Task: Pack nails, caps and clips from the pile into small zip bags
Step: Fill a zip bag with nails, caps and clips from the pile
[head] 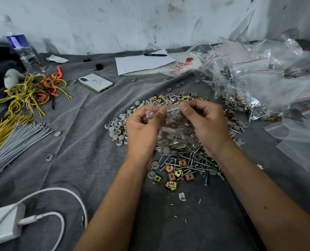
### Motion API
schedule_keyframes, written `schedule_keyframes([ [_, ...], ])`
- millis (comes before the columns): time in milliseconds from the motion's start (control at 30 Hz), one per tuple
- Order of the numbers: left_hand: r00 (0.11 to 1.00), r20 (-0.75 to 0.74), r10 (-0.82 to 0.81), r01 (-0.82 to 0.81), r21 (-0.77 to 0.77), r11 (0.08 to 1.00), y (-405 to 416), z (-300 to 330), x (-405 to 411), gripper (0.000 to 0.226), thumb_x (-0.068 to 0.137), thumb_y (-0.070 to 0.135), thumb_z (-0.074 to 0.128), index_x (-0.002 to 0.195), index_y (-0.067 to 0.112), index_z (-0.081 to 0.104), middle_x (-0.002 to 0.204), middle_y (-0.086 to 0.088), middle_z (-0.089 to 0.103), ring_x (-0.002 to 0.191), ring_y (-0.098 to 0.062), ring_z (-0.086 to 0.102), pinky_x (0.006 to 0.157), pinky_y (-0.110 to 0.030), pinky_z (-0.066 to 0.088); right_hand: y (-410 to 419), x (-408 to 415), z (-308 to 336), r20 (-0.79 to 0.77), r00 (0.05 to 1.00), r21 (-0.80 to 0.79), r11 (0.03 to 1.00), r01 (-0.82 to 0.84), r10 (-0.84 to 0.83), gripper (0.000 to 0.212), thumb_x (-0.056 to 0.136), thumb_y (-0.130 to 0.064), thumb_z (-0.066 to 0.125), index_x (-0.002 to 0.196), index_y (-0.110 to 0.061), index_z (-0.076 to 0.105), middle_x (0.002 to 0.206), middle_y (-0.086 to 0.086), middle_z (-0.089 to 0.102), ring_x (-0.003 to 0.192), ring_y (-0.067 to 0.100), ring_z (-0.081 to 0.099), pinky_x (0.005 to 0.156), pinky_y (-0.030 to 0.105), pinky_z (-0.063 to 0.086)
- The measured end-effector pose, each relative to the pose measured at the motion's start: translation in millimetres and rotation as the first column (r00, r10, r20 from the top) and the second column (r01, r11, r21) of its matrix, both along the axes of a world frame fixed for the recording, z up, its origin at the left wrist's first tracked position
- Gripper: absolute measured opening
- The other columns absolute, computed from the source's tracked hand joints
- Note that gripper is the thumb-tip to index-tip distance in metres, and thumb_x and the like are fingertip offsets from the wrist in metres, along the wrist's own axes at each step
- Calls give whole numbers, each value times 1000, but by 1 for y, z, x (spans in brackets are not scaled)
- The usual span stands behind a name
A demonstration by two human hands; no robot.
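A small clear zip bag (175,131) with a red line along its top hangs above the pile, holding nails, grey caps and brass clips. My left hand (143,131) pinches the left end of the zip strip and my right hand (206,125) pinches the right end. Under it lies the pile: silver nails (190,163), grey round caps (117,129) and square brass clips (174,175) on the grey cloth (89,134).
Filled and empty zip bags (255,82) heap up at the right. A phone (95,82), paper with a pen (143,62), a water bottle (22,49), coloured wires (33,91), grey ties (18,140) and a white charger with cable (4,225) lie around.
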State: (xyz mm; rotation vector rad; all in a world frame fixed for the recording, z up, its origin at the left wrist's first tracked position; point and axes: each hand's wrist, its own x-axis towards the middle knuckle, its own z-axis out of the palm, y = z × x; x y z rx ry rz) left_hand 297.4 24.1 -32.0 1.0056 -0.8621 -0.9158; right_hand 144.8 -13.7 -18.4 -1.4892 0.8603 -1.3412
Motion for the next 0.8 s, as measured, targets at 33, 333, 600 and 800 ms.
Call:
schedule_keyframes([
  [33, 998, 54, 35, -34, -4, 999, 1, 1, 1, 11, 81, 23, 82, 91, 21, 77, 92, -11, 76, 82, -30, 74, 81, -56, 61, 0, -1, 0, -10, 1000, -15, 1000, 10, -10, 16, 97, -16, 69, 84, -21, 77, 77, 2, 75, 68, 12, 70, 57, 26, 56],
  [333, 731, 677, 84, -46, -74, 996, 1, 2, 8, 10, 92, 25, 76, 92, 15, 75, 92, 1, 72, 91, -24, 69, 82, -53, 55, -5, -5, -3, -358, 931, -296, 954, -40, -72, 8, 95, -15, 72, 92, -11, 77, 83, -1, 74, 78, 16, 70, 70, 43, 57],
  [600, 756, 653, 43, -16, -47, 999, 4, 5, 6, 7, 91, 18, 79, 88, 14, 73, 84, 3, 72, 83, -18, 70, 78, -49, 57, -2, -3, -4, -513, 853, -364, 924, -114, -97, 29, 103, -15, 58, 78, -3, 67, 67, 7, 60, 65, 24, 55, 62, 43, 43],
  [800, 739, 674, 14, 8, -29, 1000, 3, 4, 7, 4, 91, 14, 77, 90, 14, 73, 89, 3, 74, 88, -15, 70, 84, -47, 57, -3, -3, -3, -541, 830, -404, 907, -116, -135, 31, 103, -17, 60, 72, -10, 63, 63, -2, 57, 61, 14, 53, 58, 34, 41],
])
